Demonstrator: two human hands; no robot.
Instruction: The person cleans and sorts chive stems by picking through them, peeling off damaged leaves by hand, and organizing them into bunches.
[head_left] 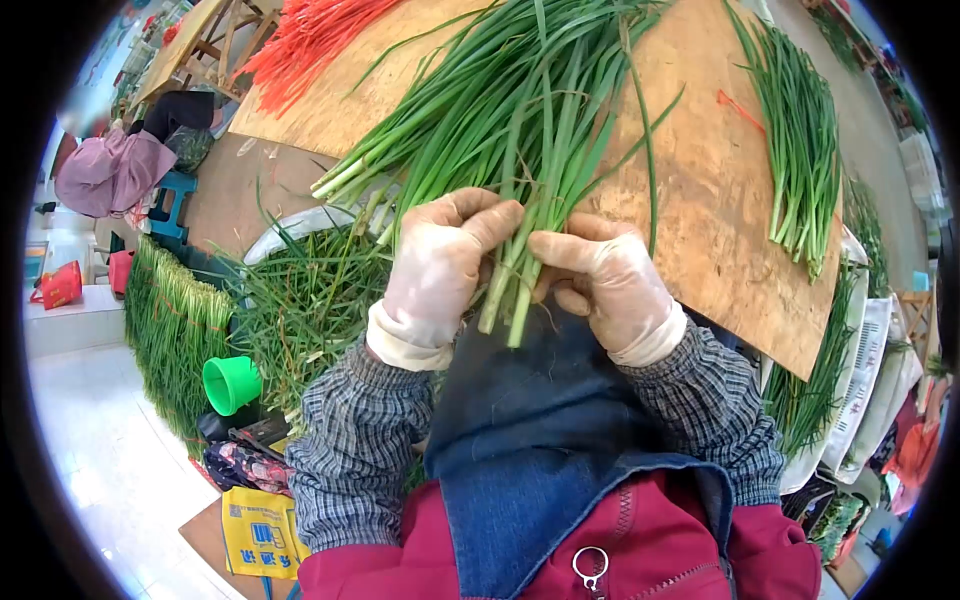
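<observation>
Both hands wear thin whitish gloves and meet at the near edge of the wooden board (700, 190). My left hand (440, 260) pinches green stalks (522, 280) near their pale lower ends. On the other side of the same stalks, my right hand (605, 275) is closed on them with thumb and fingers. The stalk ends stick out below the hands, over the dark apron. A large heap of long green leaves (500, 100) lies on the board just beyond the hands. A tied bundle (800, 150) rests at the board's right side.
Red strips (310, 45) lie at the board's far left. Loose leaves fill a white-rimmed container (310, 290) at the left. Past it are stacked green bundles (175, 330), a green bucket (232, 385), a blue stool (173, 205) and a person in a pinkish top (115, 170).
</observation>
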